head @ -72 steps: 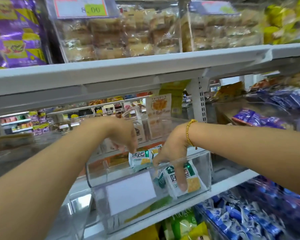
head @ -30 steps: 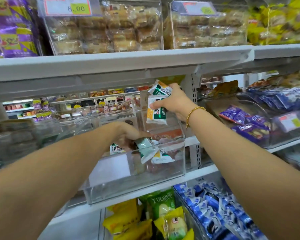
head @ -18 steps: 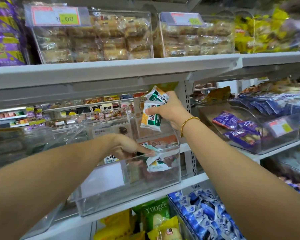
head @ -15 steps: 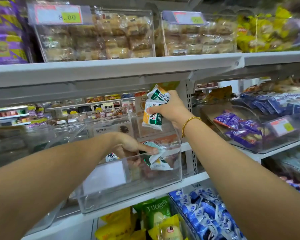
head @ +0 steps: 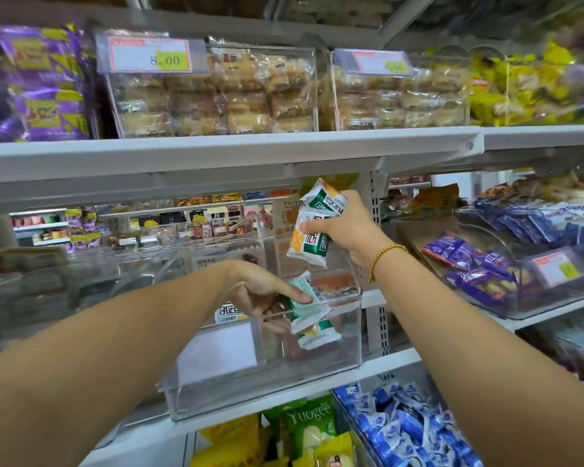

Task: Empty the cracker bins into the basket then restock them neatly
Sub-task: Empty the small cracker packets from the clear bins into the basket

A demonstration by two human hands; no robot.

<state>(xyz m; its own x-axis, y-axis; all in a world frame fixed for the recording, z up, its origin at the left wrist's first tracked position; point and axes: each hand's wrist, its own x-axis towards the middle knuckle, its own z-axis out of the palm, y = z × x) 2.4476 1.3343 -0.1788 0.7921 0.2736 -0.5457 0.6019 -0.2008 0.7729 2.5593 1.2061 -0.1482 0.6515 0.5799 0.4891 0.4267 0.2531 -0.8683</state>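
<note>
Two cracker packs (head: 315, 238), perhaps, gripped by right hand (head: 346, 227); left hand (head: 259, 291) pinches packets (head: 307, 306) inside bin (head: 284, 382).

Two arms show, bare along their whole visible length. The left arm (head: 115, 342) fills the lower left of the frame and the right arm (head: 469, 348) the lower right. The one thing worn is a bracelet (head: 386, 251) on the right wrist, just right of centre: a single strand of small, round, gold-coloured beads, sitting close to the wrist below the right hand (head: 348, 227). A short tail hangs from its lower end; its tip is too small to make out. The thumbnail on the left hand (head: 260, 291) looks short and plain.
</note>
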